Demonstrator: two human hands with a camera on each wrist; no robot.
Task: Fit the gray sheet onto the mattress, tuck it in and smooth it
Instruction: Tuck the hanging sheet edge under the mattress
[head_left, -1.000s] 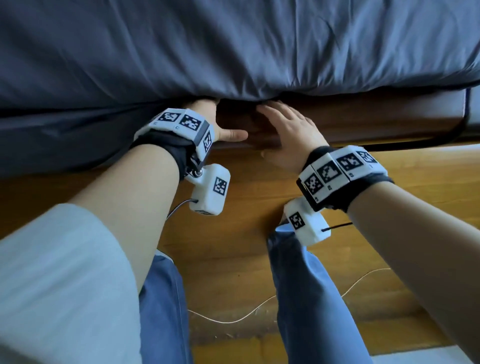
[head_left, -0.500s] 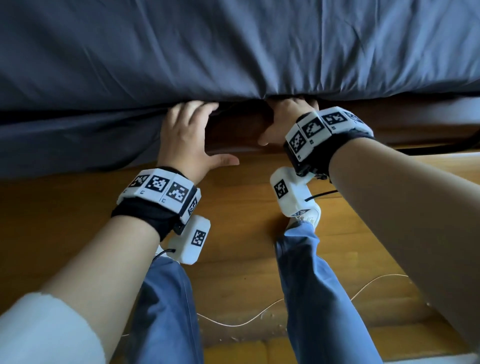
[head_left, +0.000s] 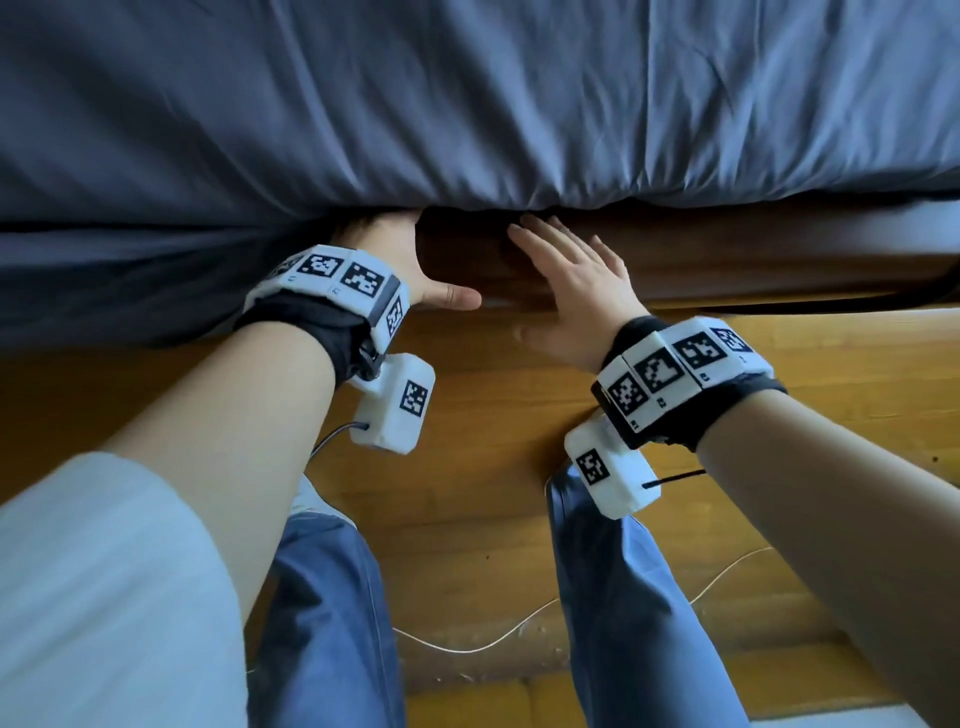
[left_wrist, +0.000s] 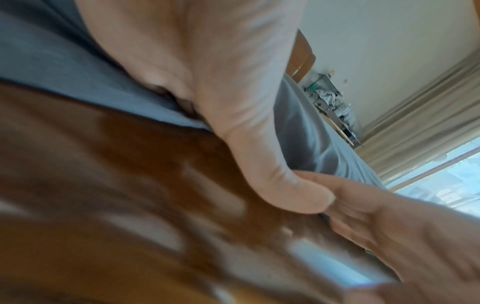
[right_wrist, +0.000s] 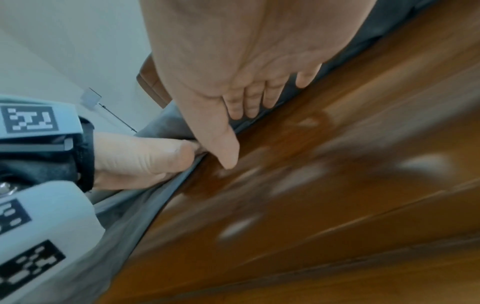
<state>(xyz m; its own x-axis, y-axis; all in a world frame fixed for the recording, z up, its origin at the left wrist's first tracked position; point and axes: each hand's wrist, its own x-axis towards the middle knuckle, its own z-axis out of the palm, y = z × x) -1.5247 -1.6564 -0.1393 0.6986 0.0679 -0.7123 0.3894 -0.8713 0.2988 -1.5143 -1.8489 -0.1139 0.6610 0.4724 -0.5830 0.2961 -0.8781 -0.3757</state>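
Wooden bed frame (head_left: 727, 260), gray sheet (head_left: 467, 104) over left hand (head_left: 387, 254) fingers, seemingly hidden, right hand (head_left: 576, 291) fingers (head_left: 540, 234) straight beneath hem.

Sheet (head_left: 467, 104) slate blue-gray, plain. Bed frame (head_left: 727, 260) dark glossy brown. Floor (head_left: 493, 467) honey-orange wood grain. Wristbands (head_left: 343, 275) white blocks with black-and-white square codes over black straps. Trousers (head_left: 327, 623) blue. Sleeve (head_left: 104, 597) pale gray. Curtain (left_wrist: 428, 115) beige, wall (left_wrist: 376, 37) off-white.

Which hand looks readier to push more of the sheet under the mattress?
Probably the left hand: its fingers are already hidden under the sheet edge. The right hand lies flat and open on the wooden frame, only its fingertips at the edge.
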